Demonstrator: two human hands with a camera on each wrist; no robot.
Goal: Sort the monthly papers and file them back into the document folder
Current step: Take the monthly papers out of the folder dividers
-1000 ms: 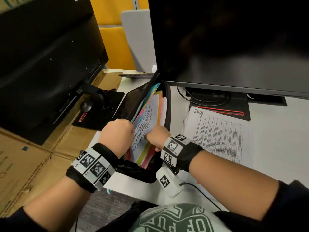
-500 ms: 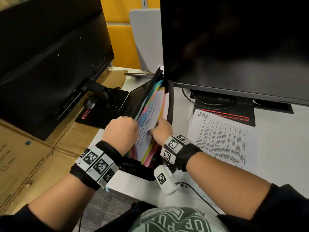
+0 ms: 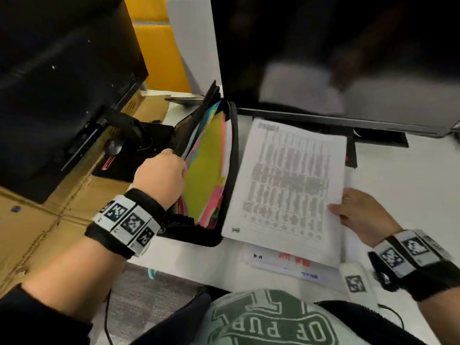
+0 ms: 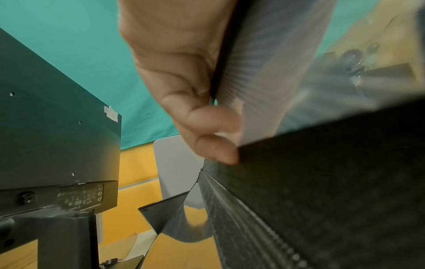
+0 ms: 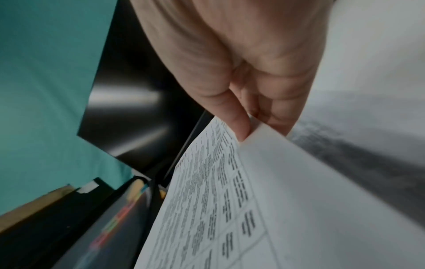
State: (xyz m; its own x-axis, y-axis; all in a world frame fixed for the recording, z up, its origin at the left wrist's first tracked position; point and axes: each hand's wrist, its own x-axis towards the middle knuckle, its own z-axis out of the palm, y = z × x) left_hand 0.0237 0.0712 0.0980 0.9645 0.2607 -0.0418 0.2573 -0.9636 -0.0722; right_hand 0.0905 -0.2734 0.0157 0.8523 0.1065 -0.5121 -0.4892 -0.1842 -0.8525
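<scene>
A black expanding document folder [image 3: 227,170] stands open on the white desk, showing yellow-green and pink dividers [image 3: 204,180]. My left hand [image 3: 161,175] grips the folder's front flap [image 4: 333,182], holding the pockets apart. To the right, my right hand [image 3: 358,215] pinches the right edge of a printed sheet [image 3: 286,185] between thumb and fingers [image 5: 243,127], lifting it off the desk. More papers [image 3: 286,263] with red and blue writing lie under it.
A large dark monitor [image 3: 336,58] stands right behind the papers, its stand base [image 3: 378,140] at the back right. A second monitor [image 3: 62,83] and its base [image 3: 139,150] sit at the left on brown cardboard [image 3: 29,235]. A white tagged block [image 3: 354,282] lies near the desk's front edge.
My right hand left the folder's pockets, moved right and took hold of the printed sheet. The paper it was pushing in is now down inside the folder. My left hand stayed on the flap.
</scene>
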